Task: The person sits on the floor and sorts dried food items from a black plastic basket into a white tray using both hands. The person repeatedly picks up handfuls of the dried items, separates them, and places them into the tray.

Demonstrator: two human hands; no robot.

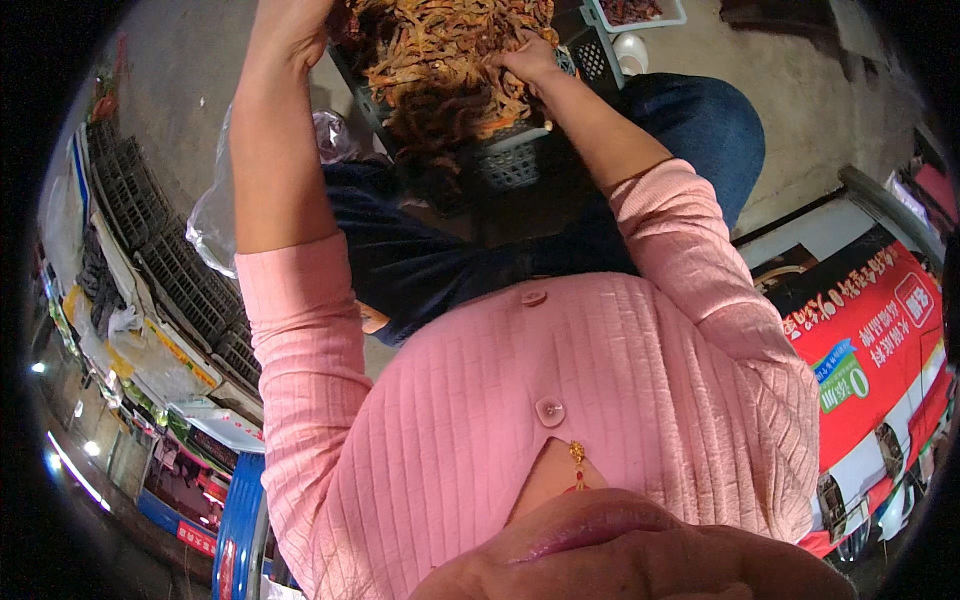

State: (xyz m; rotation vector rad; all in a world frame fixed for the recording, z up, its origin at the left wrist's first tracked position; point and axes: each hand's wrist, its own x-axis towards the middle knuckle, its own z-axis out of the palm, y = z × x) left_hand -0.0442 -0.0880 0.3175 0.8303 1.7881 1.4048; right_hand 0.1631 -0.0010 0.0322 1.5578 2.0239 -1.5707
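Note:
A heap of dried, wrinkled orange-brown strips [442,52] lies piled on a grey-green plastic crate [592,56] between the person's knees. Its near part is darker and spills over the crate's near side. My right hand [531,58] reaches into the heap's right side, with its fingertips partly hidden among the strips; whether they grip any cannot be told. At the top edge, my left hand [304,26] is beside the heap's left side, its fingers cut off by the picture's rim. A clear plastic bag [214,232] lies beside my left forearm.
A white tray [660,21] of dark red dried pieces and a white bowl-like container [631,54] stand beyond the right knee. Black slatted plastic crates [184,277] line the left side. A red printed carton [862,360] stands at the right.

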